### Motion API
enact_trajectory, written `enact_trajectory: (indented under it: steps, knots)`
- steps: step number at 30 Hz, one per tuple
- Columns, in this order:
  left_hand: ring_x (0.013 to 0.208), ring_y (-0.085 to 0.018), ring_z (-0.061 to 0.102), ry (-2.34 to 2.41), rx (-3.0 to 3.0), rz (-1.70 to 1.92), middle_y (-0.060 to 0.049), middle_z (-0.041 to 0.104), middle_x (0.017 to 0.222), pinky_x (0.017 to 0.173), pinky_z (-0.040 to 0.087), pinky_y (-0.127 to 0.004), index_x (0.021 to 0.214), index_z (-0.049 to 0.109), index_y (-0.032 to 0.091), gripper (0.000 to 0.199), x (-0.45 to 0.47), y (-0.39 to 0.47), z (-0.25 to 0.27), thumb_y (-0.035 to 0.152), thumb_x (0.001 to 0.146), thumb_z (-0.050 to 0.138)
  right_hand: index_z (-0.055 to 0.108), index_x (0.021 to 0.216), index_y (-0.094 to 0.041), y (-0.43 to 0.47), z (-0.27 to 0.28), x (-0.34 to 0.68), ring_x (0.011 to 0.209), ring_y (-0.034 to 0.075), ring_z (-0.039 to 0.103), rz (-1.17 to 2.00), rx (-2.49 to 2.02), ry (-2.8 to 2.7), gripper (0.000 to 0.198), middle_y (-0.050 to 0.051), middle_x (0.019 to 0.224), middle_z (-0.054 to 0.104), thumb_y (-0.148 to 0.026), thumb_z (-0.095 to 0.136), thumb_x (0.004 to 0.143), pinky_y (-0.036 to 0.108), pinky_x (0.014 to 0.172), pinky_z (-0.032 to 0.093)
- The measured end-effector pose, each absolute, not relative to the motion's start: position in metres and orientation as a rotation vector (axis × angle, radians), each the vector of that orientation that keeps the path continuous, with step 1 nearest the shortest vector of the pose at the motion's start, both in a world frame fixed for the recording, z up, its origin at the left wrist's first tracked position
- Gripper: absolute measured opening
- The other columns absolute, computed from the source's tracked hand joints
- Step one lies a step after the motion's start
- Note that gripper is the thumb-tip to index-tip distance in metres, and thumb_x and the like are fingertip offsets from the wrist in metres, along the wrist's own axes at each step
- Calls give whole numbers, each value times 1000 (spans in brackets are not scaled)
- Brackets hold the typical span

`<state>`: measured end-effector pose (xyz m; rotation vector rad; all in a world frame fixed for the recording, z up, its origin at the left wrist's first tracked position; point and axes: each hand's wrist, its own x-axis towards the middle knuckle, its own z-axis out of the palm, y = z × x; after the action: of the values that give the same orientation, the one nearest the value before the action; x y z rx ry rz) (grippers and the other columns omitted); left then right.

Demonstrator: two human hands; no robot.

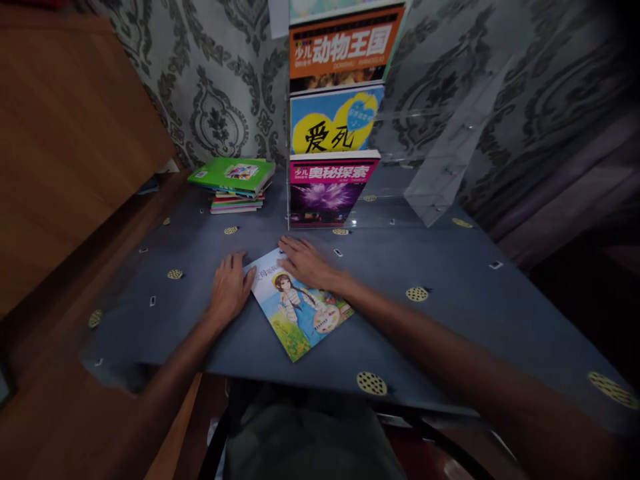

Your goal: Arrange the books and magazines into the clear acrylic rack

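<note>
A paperback book [300, 300] lies flat and turned at an angle on the cloth-covered table, its cover showing a drawn girl in blue overalls with a palette. My left hand [231, 287] rests at the book's left corner, palm down, its thumb at the cover's edge and its fingers on the cloth. Across the upper right edge of the same book lies my right hand [306, 262], fingers stretched out, thumb over the cover. Part of the cover's title is hidden under it. Neither hand is closed around the book.
Behind the hands stands a clear acrylic rack [440, 153] with several books in its left column, a purple-covered book [327, 193] lowest. A stack of books [233, 177] with a green one on top sits at back left. A wooden cabinet [75, 120] borders the left side.
</note>
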<state>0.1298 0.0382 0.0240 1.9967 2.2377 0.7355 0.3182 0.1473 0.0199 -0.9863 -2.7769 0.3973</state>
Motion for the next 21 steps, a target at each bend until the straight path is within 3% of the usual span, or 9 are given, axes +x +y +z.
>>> enact_trajectory:
  steps: [7,11,15,21]
  knots:
    - [134,-26,52,1742,1243,1374,-15,51,144,108,48,-45,129,43,23,40,132,14,11,34,93,55,40,150,-7,132,6,343,148,27,34,344,-1072,-2636,56,17,157,41,-35,31,102,51,122,25]
    - [124,-23,62,1456,805,1562,-11,67,120,103,54,-44,108,52,22,22,133,23,19,26,87,58,43,148,-7,124,2,349,146,29,37,373,-1097,-2601,55,19,155,43,-33,33,101,53,121,27]
    - [112,-24,69,1310,405,1592,-6,74,96,93,59,-43,85,56,20,14,134,26,40,11,78,64,44,148,-15,123,-2,352,143,30,40,382,-1095,-2492,53,18,153,46,-35,38,100,55,116,34]
    - [85,-27,76,1216,419,1176,-12,77,87,74,63,-39,92,65,12,17,161,22,51,12,76,71,38,150,-15,120,1,354,140,29,45,498,-1105,-2334,56,18,147,52,-34,40,98,52,116,36]
